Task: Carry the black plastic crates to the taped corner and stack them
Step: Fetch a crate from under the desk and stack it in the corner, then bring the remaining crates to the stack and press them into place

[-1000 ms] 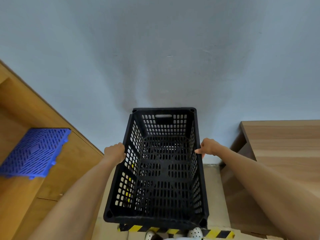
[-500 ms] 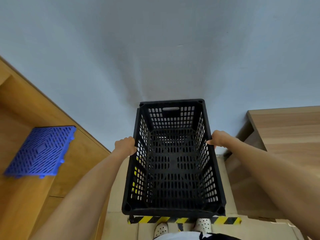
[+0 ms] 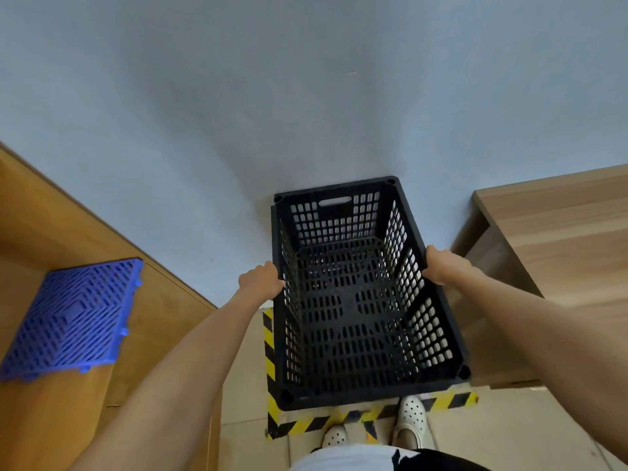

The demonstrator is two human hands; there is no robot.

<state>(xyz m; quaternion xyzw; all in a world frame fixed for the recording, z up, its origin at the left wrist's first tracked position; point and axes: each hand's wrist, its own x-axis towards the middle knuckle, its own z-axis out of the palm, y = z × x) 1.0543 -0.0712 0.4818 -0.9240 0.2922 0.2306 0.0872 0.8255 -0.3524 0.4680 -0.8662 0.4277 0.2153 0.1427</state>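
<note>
Over taped corner, both hands grip seemingly empty crate

Matt black perforated plastic crate

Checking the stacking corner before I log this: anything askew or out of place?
The black crate, held by the left hand and right hand, sits slightly rotated against the yellow-black tape. Nothing looks damaged.

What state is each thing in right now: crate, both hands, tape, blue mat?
Black crate: upright, empty, held over the taped corner.
Left hand: grips the crate's left rim.
Right hand: grips the right rim.
Hazard tape: flat on the floor, partly hidden.
Blue mat: flat on the wooden surface.
</note>
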